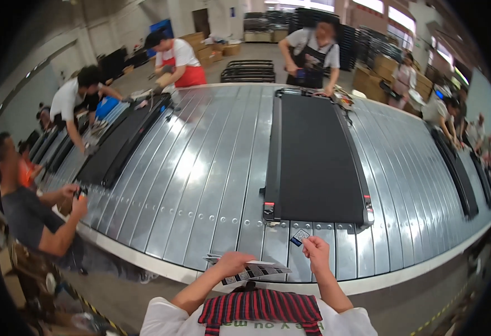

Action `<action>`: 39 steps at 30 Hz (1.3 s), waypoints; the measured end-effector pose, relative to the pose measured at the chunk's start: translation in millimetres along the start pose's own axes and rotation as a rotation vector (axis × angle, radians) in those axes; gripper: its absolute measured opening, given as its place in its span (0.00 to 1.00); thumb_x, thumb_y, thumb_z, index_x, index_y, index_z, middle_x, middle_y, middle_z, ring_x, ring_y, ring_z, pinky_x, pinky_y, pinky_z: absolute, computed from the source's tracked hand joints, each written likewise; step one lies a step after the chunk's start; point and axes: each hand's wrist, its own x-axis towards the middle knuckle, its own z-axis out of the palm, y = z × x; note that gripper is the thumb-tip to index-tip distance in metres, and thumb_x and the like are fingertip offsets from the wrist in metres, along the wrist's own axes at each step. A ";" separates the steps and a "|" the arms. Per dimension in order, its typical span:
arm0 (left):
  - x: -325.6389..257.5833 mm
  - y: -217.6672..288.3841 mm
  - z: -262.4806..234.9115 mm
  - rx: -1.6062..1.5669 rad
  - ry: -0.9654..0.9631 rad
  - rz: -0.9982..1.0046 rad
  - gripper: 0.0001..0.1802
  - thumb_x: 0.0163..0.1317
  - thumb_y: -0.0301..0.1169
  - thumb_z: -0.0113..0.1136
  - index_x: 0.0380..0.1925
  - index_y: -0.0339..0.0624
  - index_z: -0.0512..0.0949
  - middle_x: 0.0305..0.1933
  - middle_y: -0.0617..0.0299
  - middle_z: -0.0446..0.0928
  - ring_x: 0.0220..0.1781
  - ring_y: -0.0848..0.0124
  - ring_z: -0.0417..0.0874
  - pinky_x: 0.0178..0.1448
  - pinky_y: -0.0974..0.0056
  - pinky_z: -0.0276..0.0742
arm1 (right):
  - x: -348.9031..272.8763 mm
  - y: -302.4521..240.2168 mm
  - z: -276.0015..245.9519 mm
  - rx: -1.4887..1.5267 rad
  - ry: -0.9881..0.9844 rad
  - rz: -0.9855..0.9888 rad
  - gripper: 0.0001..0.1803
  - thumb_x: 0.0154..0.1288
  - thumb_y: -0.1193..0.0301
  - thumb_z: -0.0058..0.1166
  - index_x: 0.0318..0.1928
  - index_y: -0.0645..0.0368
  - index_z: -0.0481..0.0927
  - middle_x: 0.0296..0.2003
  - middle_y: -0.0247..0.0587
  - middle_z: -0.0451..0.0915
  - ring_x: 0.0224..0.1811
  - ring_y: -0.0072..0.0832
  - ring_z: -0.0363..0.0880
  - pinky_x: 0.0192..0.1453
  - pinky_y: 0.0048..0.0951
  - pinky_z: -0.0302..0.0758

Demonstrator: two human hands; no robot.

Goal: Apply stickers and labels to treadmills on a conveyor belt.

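My left hand (234,263) is closed on a few label sheets (263,271), white with dark printed patches, held low over the near edge of the metal table. In my right hand (317,255) a small label (299,237) is pinched between thumb and fingers. It is white and dark blue with a square code, and sits just above the table surface. Beyond it lies a long black treadmill deck (315,157) with a flat belt, dark side rails and small red marks at its near corners. The label is nearest the deck's near end, apparently apart from it.
The slatted metal table (200,185) curves across the view. Another black treadmill deck (125,143) lies left, and more (455,173) lie right. A co-worker (315,50) stands at the deck's far end; another (38,207) stands close on my left holding a small tool.
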 end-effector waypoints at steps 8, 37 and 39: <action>13.2 -30.8 1.6 -0.020 0.033 0.036 0.10 0.53 0.30 0.50 0.36 0.53 0.75 0.32 0.56 0.76 0.35 0.55 0.76 0.35 0.56 0.71 | 14.9 -2.8 7.7 -0.086 0.044 0.006 0.05 0.53 0.73 0.56 0.26 0.60 0.75 0.15 0.30 0.72 0.14 0.13 0.64 0.17 0.13 0.59; 141.0 -171.8 -14.2 -0.029 -0.030 0.140 0.07 0.50 0.28 0.47 0.30 0.49 0.73 0.30 0.57 0.75 0.35 0.56 0.76 0.35 0.54 0.72 | 202.0 63.7 41.0 -0.374 0.065 0.179 0.06 0.52 0.71 0.56 0.26 0.61 0.76 0.16 0.28 0.71 0.16 0.12 0.63 0.18 0.14 0.58; 157.9 -175.5 -11.7 0.009 -0.018 0.177 0.11 0.47 0.24 0.50 0.32 0.49 0.72 0.34 0.60 0.74 0.37 0.58 0.75 0.35 0.56 0.72 | 230.9 64.6 39.8 -0.394 0.057 0.219 0.06 0.52 0.71 0.56 0.26 0.61 0.76 0.15 0.29 0.70 0.14 0.12 0.61 0.16 0.15 0.55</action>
